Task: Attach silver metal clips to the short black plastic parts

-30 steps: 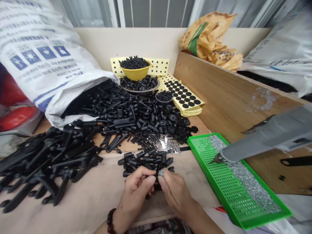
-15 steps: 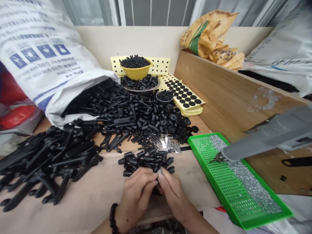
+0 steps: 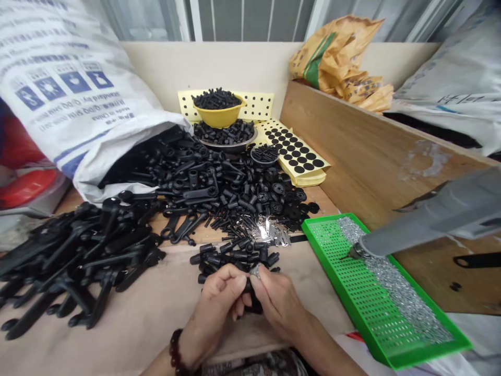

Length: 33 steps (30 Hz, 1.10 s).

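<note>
My left hand [image 3: 218, 297] and my right hand [image 3: 274, 302] meet at the near edge of the table, fingers pinched together on a small black plastic part [image 3: 250, 293]. A little shiny metal piece [image 3: 256, 270] shows at my right fingertips on top of that part. Just beyond the hands lies a small heap of short black cylinders [image 3: 235, 257], and behind it a scatter of shiny metal clips [image 3: 270, 232].
A big pile of black plastic handles [image 3: 78, 256] covers the left; a white sack [image 3: 70, 99] spills more. A yellow bowl [image 3: 219, 116] and yellow sticker sheets [image 3: 295, 154] stand behind. A green perforated tray [image 3: 352, 292] of tiny screws sits right, under a grey electric screwdriver [image 3: 426, 219].
Both hands stayed together and shifted slightly, turning the black part between the fingers. The metal piece sits a little higher at the right fingertips. Nothing else moved.
</note>
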Available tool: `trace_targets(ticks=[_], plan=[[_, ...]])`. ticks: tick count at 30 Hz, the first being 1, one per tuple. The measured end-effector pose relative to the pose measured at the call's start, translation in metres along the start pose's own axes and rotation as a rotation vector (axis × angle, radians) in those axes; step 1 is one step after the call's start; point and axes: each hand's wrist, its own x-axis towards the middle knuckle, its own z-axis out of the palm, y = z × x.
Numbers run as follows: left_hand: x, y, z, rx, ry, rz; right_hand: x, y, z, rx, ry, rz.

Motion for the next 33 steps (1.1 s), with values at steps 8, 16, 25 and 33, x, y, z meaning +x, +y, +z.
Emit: trace_targets(ticks=[8,16,25,33], plan=[[0.001,0.006,0.000,-0.176,0.005,-0.063,-0.003,0.000,-0.012,0.015,-0.107,0.070],[-0.003,0.010,-0.002,-0.093,0.003,-0.057,-0.005,0.000,-0.012,-0.238,-0.055,-0.067],[-0.002,0.010,-0.005,-0.043,0.011,-0.022,-0.001,-0.006,-0.018,-0.213,-0.093,-0.087],[-0.004,0.008,-0.012,0.310,0.001,0.223,-0.001,-0.006,-0.016,0.084,-0.201,0.098]])
